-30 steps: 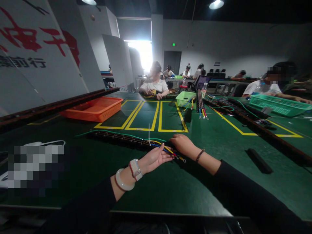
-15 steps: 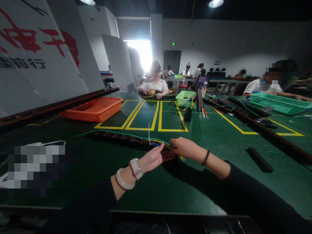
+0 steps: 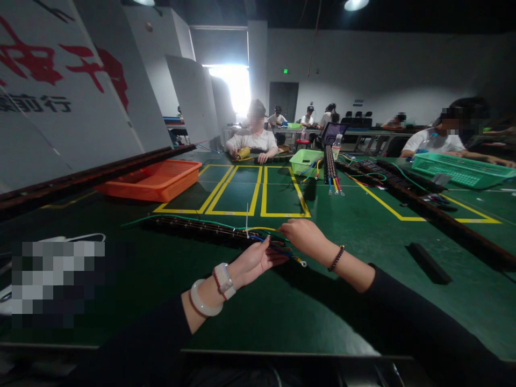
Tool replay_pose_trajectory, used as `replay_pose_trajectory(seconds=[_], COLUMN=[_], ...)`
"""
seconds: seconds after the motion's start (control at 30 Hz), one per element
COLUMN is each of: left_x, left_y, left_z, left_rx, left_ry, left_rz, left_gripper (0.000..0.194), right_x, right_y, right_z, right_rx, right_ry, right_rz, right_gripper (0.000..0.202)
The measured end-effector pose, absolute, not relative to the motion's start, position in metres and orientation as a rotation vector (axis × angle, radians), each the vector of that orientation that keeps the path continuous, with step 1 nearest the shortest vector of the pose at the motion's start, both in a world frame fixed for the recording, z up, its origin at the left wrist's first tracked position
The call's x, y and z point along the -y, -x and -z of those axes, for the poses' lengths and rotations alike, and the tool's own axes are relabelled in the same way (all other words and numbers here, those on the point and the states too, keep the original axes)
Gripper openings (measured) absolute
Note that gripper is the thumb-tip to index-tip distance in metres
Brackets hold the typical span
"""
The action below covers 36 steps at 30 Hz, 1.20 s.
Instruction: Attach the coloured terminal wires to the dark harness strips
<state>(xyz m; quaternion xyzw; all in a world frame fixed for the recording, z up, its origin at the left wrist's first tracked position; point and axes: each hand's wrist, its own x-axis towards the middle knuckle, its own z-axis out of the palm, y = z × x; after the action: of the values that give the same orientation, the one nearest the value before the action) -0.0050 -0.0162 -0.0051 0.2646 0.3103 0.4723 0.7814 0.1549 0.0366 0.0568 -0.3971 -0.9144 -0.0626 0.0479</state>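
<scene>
A black cable drag chain (image 3: 193,226) lies on the green table with a green wire (image 3: 141,220) along its far side. A white zip tie (image 3: 247,221) sticks up from it. My left hand (image 3: 252,263) supports the chain's near end and the wires from below, thumb on top, closed around them. A blue wire (image 3: 258,237) runs beside that thumb. My right hand (image 3: 304,236) is closed in a pinch on a yellow wire (image 3: 264,229), lifted off the bundle; its fingertips are partly hidden. A ring terminal (image 3: 303,263) pokes out past my left fingers.
An orange basket (image 3: 161,183) stands at back left, a light green basket (image 3: 300,164) at back centre and a teal basket (image 3: 463,171) at right. Another long drag chain (image 3: 443,226) and a black strip (image 3: 429,263) lie right. A co-worker (image 3: 253,141) sits opposite.
My right hand has risen slightly and pulled the yellow wire up, apart from the other wires. My left hand stays at the chain end. The ring terminal shows more plainly.
</scene>
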Motion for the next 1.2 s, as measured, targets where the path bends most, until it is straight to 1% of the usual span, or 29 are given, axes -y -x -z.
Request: replay_pose_trajectory(seconds=[0.1,0.4,0.5,0.6,0.67,0.77,1.07,1.2], left_x=[0.017,0.022,0.022,0.023,0.024,0.024,0.024,0.024], left_y=[0.004,0.002,0.002,0.001,0.001,0.001,0.001,0.001], left_z=[0.003,-0.008,-0.008,-0.01,-0.012,-0.013,-0.012,-0.014], left_rx=[-0.675,-0.756,-0.773,-0.762,-0.724,-0.723,-0.728,-0.751], left_ry=[-0.542,-0.549,-0.542,-0.553,-0.57,-0.568,-0.565,-0.551], left_rz=[-1.029,-1.02,-1.004,-1.004,-1.0,-0.99,-0.982,-0.989], left_gripper=[0.025,0.026,0.025,0.024,0.025,0.025,0.026,0.026], right_x=[-0.035,-0.044,-0.042,-0.035,-0.031,-0.027,-0.025,-0.027], right_y=[-0.155,-0.161,-0.161,-0.161,-0.161,-0.163,-0.16,-0.162], right_z=[-0.056,-0.053,-0.055,-0.062,-0.067,-0.07,-0.07,-0.072], right_rx=[2.889,2.975,2.969,2.812,2.783,2.893,2.947,2.92], right_ry=[1.16,1.021,1.097,1.2,1.258,1.322,1.29,1.297], right_rz=[0.114,-0.134,-0.059,0.008,-0.022,-0.144,-0.314,-0.41], right_gripper=[0.022,0.023,0.024,0.026,0.028,0.036,0.021,0.021])
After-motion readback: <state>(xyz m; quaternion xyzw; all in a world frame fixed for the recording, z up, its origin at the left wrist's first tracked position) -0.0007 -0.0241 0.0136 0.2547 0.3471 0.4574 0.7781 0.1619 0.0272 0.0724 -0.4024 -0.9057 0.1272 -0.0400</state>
